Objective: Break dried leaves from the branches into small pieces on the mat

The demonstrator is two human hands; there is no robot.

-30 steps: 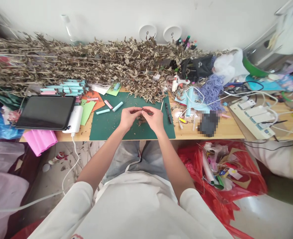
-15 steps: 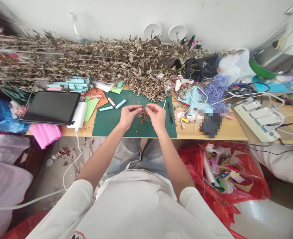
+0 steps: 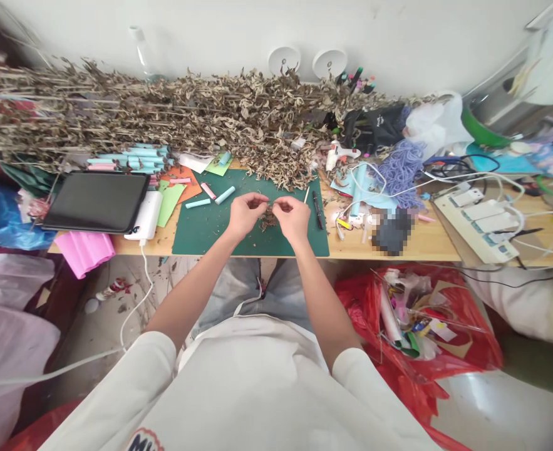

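Over a green cutting mat (image 3: pixel 201 235), my left hand (image 3: pixel 247 216) and my right hand (image 3: pixel 293 219) face each other, thumb and fingers pinched. Bits of dried leaves (image 3: pixel 268 219) are between and just below the fingertips; the exact piece in each pinch is too small to make out fully. Beyond my hands, a heap of dried leaves (image 3: pixel 288 169) covers the mat's far edge. Left of my left hand lie blue paper rolls (image 3: pixel 224 195) and a pink one (image 3: pixel 208 190). A black pen (image 3: pixel 317 210) rests right of my right hand.
Dried stalks (image 3: pixel 163 119) stretch along the back. A black tablet (image 3: pixel 95 202) and white power bank (image 3: pixel 144 216) lie left. To the right are a glue gun (image 3: pixel 341 153), purple yarn (image 3: pixel 404 169) and a power strip (image 3: pixel 478 225). Below hangs a red bag (image 3: pixel 473 326) of scraps.
My hands stay over the mat with fingertips still pinched, shifting only slightly. The left fingers curl a little more. The whole view has shifted slightly.
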